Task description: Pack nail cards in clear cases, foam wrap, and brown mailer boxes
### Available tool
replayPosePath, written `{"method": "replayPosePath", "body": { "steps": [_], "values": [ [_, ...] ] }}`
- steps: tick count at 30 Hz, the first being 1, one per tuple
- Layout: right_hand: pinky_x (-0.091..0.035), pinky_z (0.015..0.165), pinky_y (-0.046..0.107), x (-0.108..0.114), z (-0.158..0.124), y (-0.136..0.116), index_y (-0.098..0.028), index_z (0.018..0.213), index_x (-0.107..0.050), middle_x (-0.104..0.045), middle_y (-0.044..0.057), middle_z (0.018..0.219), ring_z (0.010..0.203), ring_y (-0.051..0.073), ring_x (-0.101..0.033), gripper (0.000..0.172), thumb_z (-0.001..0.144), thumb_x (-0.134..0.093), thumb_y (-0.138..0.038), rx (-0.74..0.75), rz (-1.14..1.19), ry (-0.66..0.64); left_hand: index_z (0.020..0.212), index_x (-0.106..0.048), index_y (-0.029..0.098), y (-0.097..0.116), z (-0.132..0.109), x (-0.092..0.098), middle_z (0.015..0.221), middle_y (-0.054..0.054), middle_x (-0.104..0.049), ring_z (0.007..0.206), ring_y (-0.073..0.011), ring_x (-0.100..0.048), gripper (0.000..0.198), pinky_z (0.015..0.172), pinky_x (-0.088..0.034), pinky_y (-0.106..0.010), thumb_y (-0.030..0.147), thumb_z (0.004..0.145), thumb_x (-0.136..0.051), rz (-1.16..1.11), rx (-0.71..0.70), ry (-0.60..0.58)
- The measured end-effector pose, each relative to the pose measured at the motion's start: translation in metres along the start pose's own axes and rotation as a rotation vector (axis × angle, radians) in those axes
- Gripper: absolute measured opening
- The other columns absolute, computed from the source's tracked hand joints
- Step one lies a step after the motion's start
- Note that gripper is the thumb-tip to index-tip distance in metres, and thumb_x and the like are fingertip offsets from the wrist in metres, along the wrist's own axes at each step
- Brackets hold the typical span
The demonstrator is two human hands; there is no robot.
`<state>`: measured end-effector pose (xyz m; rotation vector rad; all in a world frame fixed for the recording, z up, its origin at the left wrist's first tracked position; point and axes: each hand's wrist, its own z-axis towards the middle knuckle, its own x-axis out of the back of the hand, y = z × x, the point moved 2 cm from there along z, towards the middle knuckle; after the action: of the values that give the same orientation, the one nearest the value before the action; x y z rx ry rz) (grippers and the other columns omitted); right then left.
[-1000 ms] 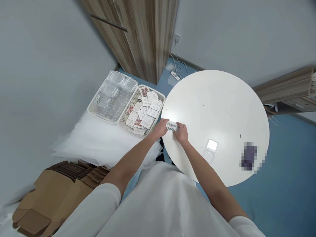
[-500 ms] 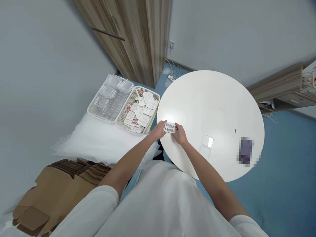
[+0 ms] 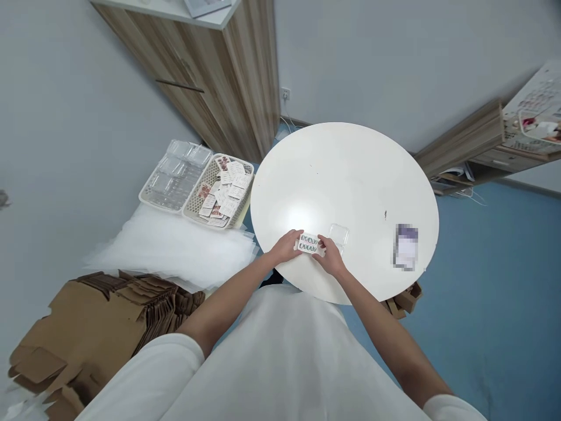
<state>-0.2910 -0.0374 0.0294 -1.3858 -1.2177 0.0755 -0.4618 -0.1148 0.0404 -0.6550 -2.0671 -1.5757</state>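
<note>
Between my two hands is a small white card of press-on nails (image 3: pixel 308 243), its greenish pieces set in two rows and facing up. My left hand (image 3: pixel 287 245) grips the card's left edge between thumb and fingers. On the opposite edge, my right hand (image 3: pixel 329 255) pinches it the same way. Just behind my right hand, a clear plastic box (image 3: pixel 339 233) lies opened out on the round white table (image 3: pixel 350 169); the hand covers part of it.
Left of the table, one basket (image 3: pixel 248 168) holds many nail cards, and another (image 3: pixel 146 202) holds clear plastic boxes. White foam sheets (image 3: pixel 170 242) and folded cardboard boxes (image 3: pixel 87 333) lie nearer me. A blurred-out item (image 3: pixel 405 248) rests on the table's right side.
My view has shifted to the right. Both hands have carried the nail card rightward over the table, closer to the opened clear box.
</note>
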Motion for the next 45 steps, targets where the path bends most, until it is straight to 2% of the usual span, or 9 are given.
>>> {"method": "replayPosePath", "body": {
  "steps": [3, 7, 10, 14, 25, 39, 45],
  "values": [
    [-0.043, 0.084, 0.039, 0.018, -0.022, 0.023, -0.023, 0.123, -0.036, -0.049, 0.006, 0.107, 0.096, 0.021, -0.049, 0.061, 0.067, -0.061, -0.028, -0.029, -0.038, -0.008, 0.121, -0.038, 0.018, 0.019, 0.008, -0.026, 0.102, -0.007, -0.05, 0.091, -0.02, -0.053, 0.062, 0.075, -0.044, -0.031, 0.023, 0.066, -0.064, 0.031, 0.0, -0.066],
    [-0.04, 0.088, 0.04, 0.032, -0.036, 0.047, -0.022, 0.122, -0.037, -0.046, 0.008, 0.113, 0.107, 0.024, -0.044, 0.061, 0.066, -0.061, -0.025, -0.094, -0.129, 0.008, 0.12, -0.038, 0.021, 0.036, 0.023, -0.054, 0.107, -0.006, -0.048, 0.096, -0.0213, -0.052, 0.065, 0.077, -0.044, -0.031, 0.023, 0.062, -0.067, 0.113, 0.056, -0.134],
    [-0.04, 0.087, 0.038, 0.034, -0.039, 0.057, -0.021, 0.123, -0.036, -0.043, 0.009, 0.116, 0.109, 0.024, -0.041, 0.062, 0.066, -0.06, -0.022, -0.123, -0.171, 0.021, 0.12, -0.038, 0.023, 0.043, 0.031, -0.068, 0.11, -0.006, -0.046, 0.095, -0.021, -0.053, 0.064, 0.073, -0.044, -0.03, 0.023, 0.062, -0.067, 0.189, 0.105, -0.157],
    [-0.041, 0.086, 0.036, 0.034, -0.039, 0.064, -0.02, 0.124, -0.035, -0.042, 0.009, 0.117, 0.109, 0.024, -0.042, 0.062, 0.066, -0.058, -0.019, -0.124, -0.182, 0.019, 0.12, -0.038, 0.023, 0.044, 0.035, -0.079, 0.111, -0.007, -0.044, 0.093, -0.021, -0.053, 0.063, 0.069, -0.045, -0.029, 0.023, 0.063, -0.066, 0.255, 0.098, -0.151],
    [-0.041, 0.086, 0.035, 0.032, -0.036, 0.073, -0.019, 0.122, -0.036, -0.046, 0.008, 0.113, 0.106, 0.022, -0.044, 0.059, 0.067, -0.058, -0.017, -0.099, -0.156, 0.036, 0.123, -0.036, 0.024, 0.037, 0.04, -0.086, 0.107, -0.004, -0.045, 0.083, -0.0146, -0.055, 0.064, 0.076, -0.045, -0.029, 0.013, 0.065, -0.062, 0.07, 0.068, -0.164],
    [-0.04, 0.087, 0.036, 0.031, -0.035, 0.074, -0.022, 0.123, -0.036, -0.045, 0.007, 0.112, 0.105, 0.021, -0.046, 0.06, 0.067, -0.058, -0.016, -0.106, -0.166, 0.052, 0.128, -0.031, 0.027, 0.037, 0.038, -0.085, 0.11, -0.005, -0.044, 0.082, -0.0147, -0.054, 0.068, 0.077, -0.046, -0.03, 0.015, 0.068, -0.06, 0.075, 0.057, -0.171],
    [-0.04, 0.086, 0.034, 0.031, -0.036, 0.073, -0.018, 0.123, -0.037, -0.046, 0.008, 0.111, 0.104, 0.021, -0.045, 0.058, 0.068, -0.057, -0.016, -0.105, -0.179, 0.064, 0.13, -0.027, 0.026, 0.035, 0.038, -0.087, 0.113, -0.005, -0.043, 0.082, -0.0147, -0.055, 0.071, 0.077, -0.046, -0.03, 0.016, 0.068, -0.059, 0.085, 0.056, -0.167]
  ]
}}
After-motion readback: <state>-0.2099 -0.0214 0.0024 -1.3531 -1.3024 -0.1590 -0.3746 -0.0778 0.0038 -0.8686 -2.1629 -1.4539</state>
